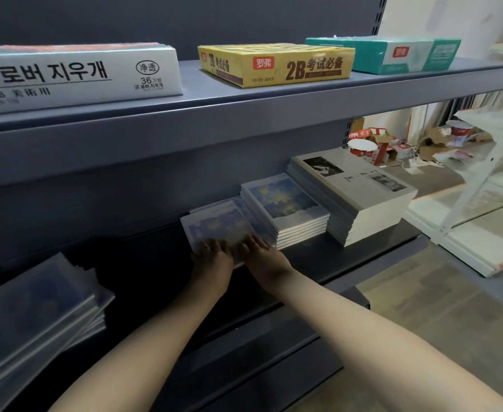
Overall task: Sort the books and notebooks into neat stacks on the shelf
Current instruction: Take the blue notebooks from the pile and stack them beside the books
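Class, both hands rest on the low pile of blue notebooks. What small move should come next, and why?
Probably push the blue notebooks square with the left hand and right hand: their covers look fanned and skewed, while the neighbouring stack sits even.

Lower shelf deck (143, 263) lies bare between the loose pile (36, 307) at my left and the short stack (214, 221) ahead. Right is blocked: blue-cover stack (285, 209), then the taller grey stack (354, 191) just beside it. Upper shelf (244, 114) caps headroom (front entry only); back panel (125, 209) closes behind.
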A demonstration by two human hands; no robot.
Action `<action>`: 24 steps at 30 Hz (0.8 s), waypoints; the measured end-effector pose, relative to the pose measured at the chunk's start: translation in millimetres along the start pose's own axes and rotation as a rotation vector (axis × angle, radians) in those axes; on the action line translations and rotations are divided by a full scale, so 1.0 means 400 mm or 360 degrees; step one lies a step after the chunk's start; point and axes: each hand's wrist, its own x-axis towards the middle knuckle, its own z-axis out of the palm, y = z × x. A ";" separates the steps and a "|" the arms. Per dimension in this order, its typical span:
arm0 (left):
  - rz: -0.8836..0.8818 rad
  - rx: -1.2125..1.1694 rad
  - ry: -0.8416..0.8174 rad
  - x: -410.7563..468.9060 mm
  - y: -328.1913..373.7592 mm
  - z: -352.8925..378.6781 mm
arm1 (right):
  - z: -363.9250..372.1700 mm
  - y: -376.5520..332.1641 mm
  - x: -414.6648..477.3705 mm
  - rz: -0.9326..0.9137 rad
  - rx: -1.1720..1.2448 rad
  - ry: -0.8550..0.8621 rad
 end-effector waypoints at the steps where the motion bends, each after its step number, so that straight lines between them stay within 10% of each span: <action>1: 0.0068 -0.0083 -0.0074 0.010 -0.007 -0.009 | 0.003 0.004 0.005 0.0046 0.0016 -0.0055; 6: 0.0169 -0.0402 -0.0388 0.067 -0.030 -0.021 | 0.006 0.022 0.026 0.0023 -0.0017 -0.0153; 24: 0.0138 -0.0208 -0.0107 0.093 0.003 0.021 | 0.006 0.038 0.028 0.0191 -0.0117 -0.0396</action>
